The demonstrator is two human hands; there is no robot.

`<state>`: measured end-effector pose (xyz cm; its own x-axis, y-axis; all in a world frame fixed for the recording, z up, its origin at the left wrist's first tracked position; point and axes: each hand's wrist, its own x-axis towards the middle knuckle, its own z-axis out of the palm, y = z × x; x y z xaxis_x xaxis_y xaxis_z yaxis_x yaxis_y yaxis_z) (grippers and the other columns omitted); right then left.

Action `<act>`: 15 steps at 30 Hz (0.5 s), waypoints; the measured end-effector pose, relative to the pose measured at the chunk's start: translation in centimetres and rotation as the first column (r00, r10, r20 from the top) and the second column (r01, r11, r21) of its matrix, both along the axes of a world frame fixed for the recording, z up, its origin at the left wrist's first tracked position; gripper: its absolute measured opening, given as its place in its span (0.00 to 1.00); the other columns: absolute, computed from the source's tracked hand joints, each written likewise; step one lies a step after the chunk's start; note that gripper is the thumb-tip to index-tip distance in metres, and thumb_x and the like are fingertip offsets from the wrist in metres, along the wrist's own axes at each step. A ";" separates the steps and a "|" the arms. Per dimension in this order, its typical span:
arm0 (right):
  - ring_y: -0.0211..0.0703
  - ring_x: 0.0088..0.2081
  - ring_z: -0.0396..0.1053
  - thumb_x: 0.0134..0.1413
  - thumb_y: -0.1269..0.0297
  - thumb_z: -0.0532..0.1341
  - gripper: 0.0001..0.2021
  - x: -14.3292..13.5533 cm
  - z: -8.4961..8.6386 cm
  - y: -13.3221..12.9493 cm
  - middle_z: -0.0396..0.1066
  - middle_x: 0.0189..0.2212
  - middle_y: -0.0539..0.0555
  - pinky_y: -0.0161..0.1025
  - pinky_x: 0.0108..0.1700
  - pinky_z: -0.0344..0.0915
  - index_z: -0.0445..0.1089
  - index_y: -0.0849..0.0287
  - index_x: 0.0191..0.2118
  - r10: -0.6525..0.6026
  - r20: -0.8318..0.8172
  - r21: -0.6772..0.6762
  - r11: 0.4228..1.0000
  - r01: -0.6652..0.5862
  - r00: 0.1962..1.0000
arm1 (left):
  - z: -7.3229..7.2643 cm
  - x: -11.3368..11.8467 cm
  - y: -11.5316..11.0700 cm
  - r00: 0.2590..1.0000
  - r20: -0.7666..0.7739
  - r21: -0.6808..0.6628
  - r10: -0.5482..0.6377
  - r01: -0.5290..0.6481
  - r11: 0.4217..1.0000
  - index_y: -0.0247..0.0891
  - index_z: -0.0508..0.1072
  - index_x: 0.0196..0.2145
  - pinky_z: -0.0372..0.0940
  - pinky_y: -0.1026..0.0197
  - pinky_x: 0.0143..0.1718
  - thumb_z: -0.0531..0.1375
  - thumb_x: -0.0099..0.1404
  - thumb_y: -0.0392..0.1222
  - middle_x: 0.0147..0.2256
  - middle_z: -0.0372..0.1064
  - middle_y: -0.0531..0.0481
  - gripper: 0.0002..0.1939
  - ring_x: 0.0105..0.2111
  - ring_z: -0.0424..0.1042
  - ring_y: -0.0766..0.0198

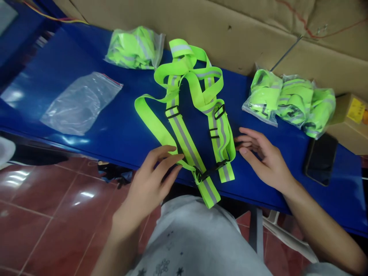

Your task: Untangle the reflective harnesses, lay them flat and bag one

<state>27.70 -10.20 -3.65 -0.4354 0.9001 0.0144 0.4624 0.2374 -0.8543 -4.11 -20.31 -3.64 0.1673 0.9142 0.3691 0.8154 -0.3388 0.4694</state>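
Note:
A neon-yellow strap harness with grey reflective stripes (186, 140) lies on the blue table, two strap ends hanging toward the front edge. Black buckles sit along its straps, and a black clasp (212, 170) joins the lower part. My left hand (156, 176) hovers at the harness's lower left strap, fingers apart and curved, with nothing visibly held. To the right of the harness is my right hand (261, 159), its fingers spread and the fingertips close to the strap edge. Whether either hand touches the strap is unclear.
An empty clear zip bag (82, 103) lies at left on the table (129, 142). One bagged harness (133, 48) sits at the back; three more (294, 99) are at right, near a phone (321, 159) and a cardboard box (349, 122). Cardboard (218, 30) lines the back.

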 end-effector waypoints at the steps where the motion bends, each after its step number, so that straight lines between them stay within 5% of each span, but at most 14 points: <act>1: 0.46 0.50 0.78 0.71 0.57 0.64 0.25 0.2 -0.2 -0.2 0.77 0.55 0.56 0.48 0.58 0.75 0.64 0.46 0.69 -0.015 -0.008 0.006 1.000 0.015 1.000 | -0.1 0.0 -0.1 1.000 0.001 0.011 0.016 -0.016 1.000 0.40 0.72 0.55 0.78 0.54 0.49 0.64 0.72 0.31 0.54 0.71 0.42 0.15 0.52 0.76 0.55; 5: 0.47 0.48 0.79 0.72 0.59 0.63 0.21 -0.2 -0.3 -0.6 0.79 0.51 0.55 0.49 0.55 0.76 0.67 0.46 0.66 -0.025 -0.003 0.078 0.997 0.025 1.000 | -0.5 0.3 -0.8 0.997 0.031 0.066 0.071 -0.073 0.995 0.41 0.74 0.50 0.77 0.54 0.44 0.65 0.71 0.30 0.46 0.73 0.44 0.13 0.48 0.77 0.56; 10: 0.49 0.47 0.78 0.72 0.65 0.60 0.23 -1.1 0.5 -1.1 0.76 0.55 0.58 0.50 0.53 0.77 0.66 0.44 0.69 0.077 0.112 0.259 0.960 -0.104 0.991 | -1.2 1.7 -2.4 0.987 0.154 0.051 0.047 -0.056 0.997 0.42 0.72 0.40 0.70 0.57 0.36 0.63 0.69 0.27 0.34 0.75 0.51 0.10 0.35 0.76 0.61; 15: 0.54 0.53 0.75 0.71 0.63 0.62 0.27 -1.3 0.2 -1.7 0.72 0.54 0.59 0.52 0.54 0.77 0.64 0.42 0.72 0.149 0.209 0.383 0.897 -0.221 0.966 | -2.0 5.5 -4.0 0.995 0.088 0.118 -0.054 0.043 0.992 0.42 0.73 0.39 0.68 0.52 0.40 0.65 0.70 0.43 0.33 0.77 0.50 0.04 0.34 0.77 0.58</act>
<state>26.41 -11.94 -3.45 -0.6218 0.7364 0.2666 0.5060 0.6376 -0.5809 1.37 -24.35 -5.59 0.1713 0.8558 0.4881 0.7522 -0.4336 0.4962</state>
